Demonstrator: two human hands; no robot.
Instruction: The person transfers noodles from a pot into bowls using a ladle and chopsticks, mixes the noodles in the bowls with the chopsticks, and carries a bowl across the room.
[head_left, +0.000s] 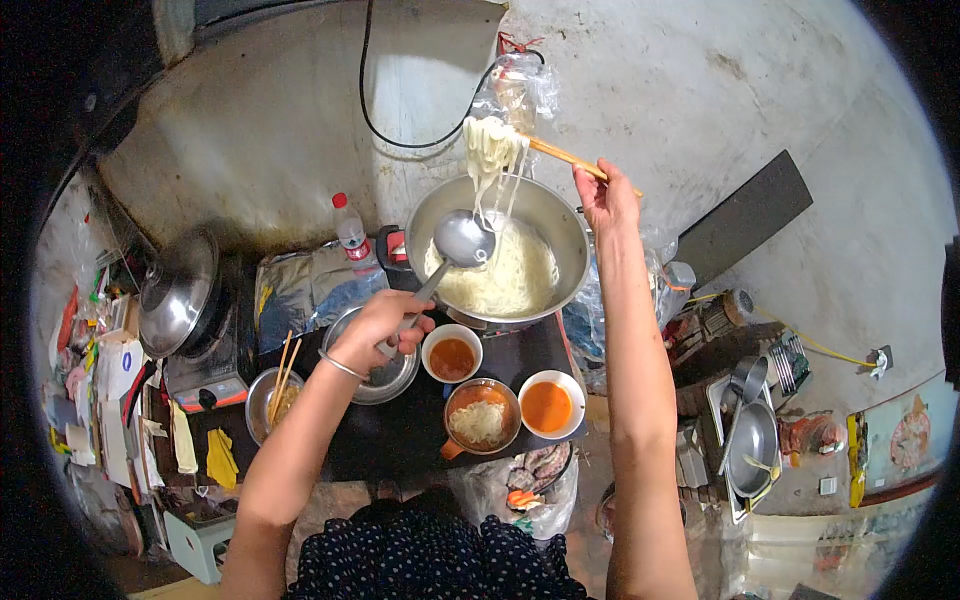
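Nearest the body, a clear plastic bag (560, 508) holds something orange and white. Just beyond it, on the dark surface (370, 440), we have an orange-handled cup (449, 417) with pale noodles in reddish broth, flanked by a white bowl (550, 377) of orange liquid to its right and another white bowl (452, 331) of browner liquid above it. Off to the left, a metal bowl (255, 405) has wooden sticks leaning in it.

Moving out, here's the left hand (378, 325), fingers wrapped snugly round the handle of a metal ladle (465, 238). Its long axis slants away and rightward, putting the scoop over the big steel pot (572, 235), where more noodles lie in the bottom.

And over on the far right side, the right hand (610, 200) has its fingers pinched on long chopsticks (565, 155), pointing leftward and away. At their tips hangs a lifted bundle of noodles (492, 145), left of and beyond those fingers, strands trailing down to the scoop and the pot. The right hand is the nearer one to that bundle.

Beyond the left hand stands a red-capped bottle (350, 230); its red label is too small to read. Against the wall (650, 80), no writing I can make out.
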